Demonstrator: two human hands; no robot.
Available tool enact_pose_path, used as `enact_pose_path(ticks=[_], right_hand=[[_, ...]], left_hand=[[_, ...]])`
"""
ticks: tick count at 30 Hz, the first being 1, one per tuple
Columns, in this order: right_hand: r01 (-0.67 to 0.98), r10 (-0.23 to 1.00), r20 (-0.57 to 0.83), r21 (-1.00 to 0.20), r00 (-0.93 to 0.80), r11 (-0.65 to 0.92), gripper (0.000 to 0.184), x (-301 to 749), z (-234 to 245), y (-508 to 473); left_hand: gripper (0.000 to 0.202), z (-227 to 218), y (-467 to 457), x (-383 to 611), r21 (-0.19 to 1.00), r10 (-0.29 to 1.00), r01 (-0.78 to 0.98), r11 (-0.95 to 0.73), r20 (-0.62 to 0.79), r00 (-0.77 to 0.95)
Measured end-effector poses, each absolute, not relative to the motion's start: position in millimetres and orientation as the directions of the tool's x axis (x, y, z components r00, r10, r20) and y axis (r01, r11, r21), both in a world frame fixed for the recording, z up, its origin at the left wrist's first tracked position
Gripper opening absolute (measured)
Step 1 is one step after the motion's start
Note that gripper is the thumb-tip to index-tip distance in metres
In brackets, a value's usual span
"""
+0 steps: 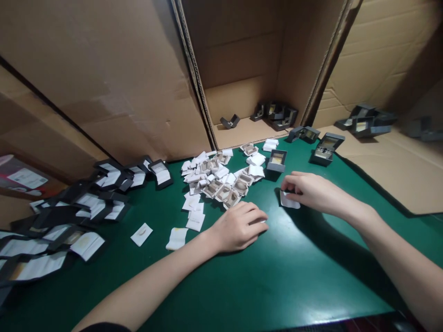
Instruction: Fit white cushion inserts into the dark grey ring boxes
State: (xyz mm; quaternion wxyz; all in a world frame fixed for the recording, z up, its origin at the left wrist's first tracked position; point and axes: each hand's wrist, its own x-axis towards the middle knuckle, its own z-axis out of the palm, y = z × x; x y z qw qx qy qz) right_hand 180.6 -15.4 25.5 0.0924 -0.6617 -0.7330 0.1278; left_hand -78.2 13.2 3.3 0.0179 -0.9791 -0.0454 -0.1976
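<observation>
My left hand rests on the green table, fingers curled over a small white piece that barely shows at the fingertips. My right hand lies a little further right and back, fingers bent down onto a small white pad. Just behind both hands sits a heap of white and beige inserts. A grey open box stands beyond the right hand.
Black open boxes with white cards spread across the table's left side. Loose white cards lie near my left forearm. Cardboard walls enclose the back. More grey boxes sit at the right rear and inside the carton.
</observation>
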Motion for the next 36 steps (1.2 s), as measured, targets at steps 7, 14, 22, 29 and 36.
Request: enact_pose_path(ticks=[7, 14, 22, 29, 36], right_hand=[[0.933, 0.995, -0.099, -0.359, -0.021, -0.016, 0.026, 181, 25, -15], [0.601, 0.973, 0.063, -0.777, -0.222, 0.187, 0.02, 146, 27, -21], [0.107, 0.983, -0.001, -0.994, -0.182, 0.019, 0.032, 118, 16, -27], [-0.001, 0.979, -0.016, -1.0, -0.202, -0.016, 0.034, 120, 14, -23], [0.08, 0.951, -0.079, -0.995, -0.298, -0.057, 0.029, 117, 22, -30]], left_hand=[[0.022, 4, 13, -83, 0.025, 0.207, 0.218, -0.976, 0.434, 0.877], [0.034, 4, 14, -80, 0.232, 0.414, 0.343, -0.91, 0.513, 0.752], [0.041, 9, 13, -80, 0.44, 0.594, 0.419, -0.795, 0.419, 0.687], [0.049, 8, 14, -81, 0.602, 0.691, 0.41, -0.685, 0.361, 0.626], [0.041, 5, 15, -81, 0.668, 0.721, 0.386, -0.636, 0.336, 0.607]])
